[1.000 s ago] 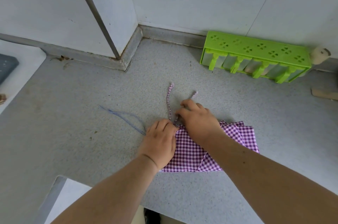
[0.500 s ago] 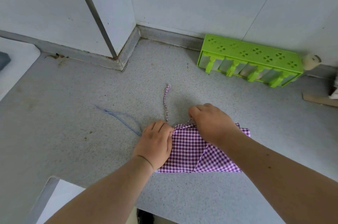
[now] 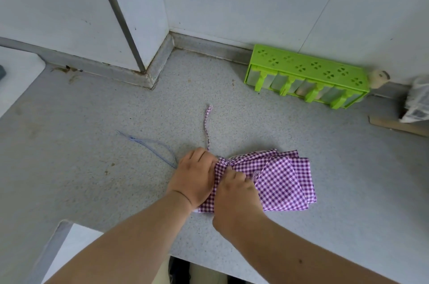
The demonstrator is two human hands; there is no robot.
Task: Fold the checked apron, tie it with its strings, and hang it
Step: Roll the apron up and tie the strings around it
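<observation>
The purple-and-white checked apron (image 3: pixel 283 181) lies folded on the grey speckled counter (image 3: pixel 92 167), its layers fanning out to the right. My left hand (image 3: pixel 193 174) grips the apron's gathered left end, fingers curled over the cloth. My right hand (image 3: pixel 236 193) sits just right of it and pinches the bunched fabric near the knot-like gather. One checked string (image 3: pixel 207 126) runs away from my hands toward the wall. A thin blue thread (image 3: pixel 151 144) trails off to the left.
A green plastic rack (image 3: pixel 306 75) stands against the back wall at the right, a small cream object (image 3: pixel 378 78) beside it. A wooden piece (image 3: pixel 399 126) and a wrapped packet (image 3: pixel 417 98) sit at the far right. A wall corner juts out at the back left.
My right hand has come back from the apron's far edge to its left end, beside my left hand. The cloth there is now bunched and the folded layers have spread out to the right.
</observation>
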